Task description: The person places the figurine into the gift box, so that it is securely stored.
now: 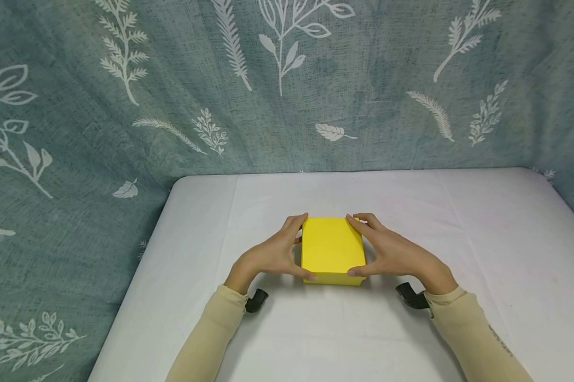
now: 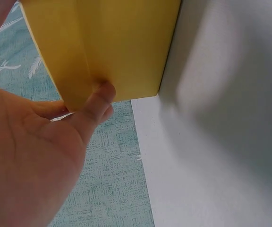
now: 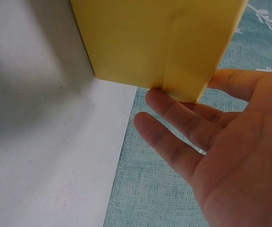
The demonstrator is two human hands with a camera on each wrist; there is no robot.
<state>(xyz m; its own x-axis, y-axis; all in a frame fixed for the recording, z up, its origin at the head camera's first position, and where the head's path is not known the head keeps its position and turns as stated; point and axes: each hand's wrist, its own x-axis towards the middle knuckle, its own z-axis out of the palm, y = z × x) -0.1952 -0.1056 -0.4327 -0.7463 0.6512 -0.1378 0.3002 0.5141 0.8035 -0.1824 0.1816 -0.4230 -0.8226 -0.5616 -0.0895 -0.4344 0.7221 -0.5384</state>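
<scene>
A yellow box with a flat, plain top sits on the white-covered table, in the middle of the head view. My left hand grips its left side, thumb at the near face and forefinger at the far left corner. On the opposite side my right hand holds it the same way, its thumb at the near right corner. Both wrist views show a lengthwise seam on the box's side wall, like a lid's edge. One fingertip of the left hand presses that wall. What the box contains is hidden.
The white table reaches out on all sides of the box. Behind and left of it hangs a green-blue cloth with white leaf prints. A black wrist-worn piece shows at the left cuff, another at the right.
</scene>
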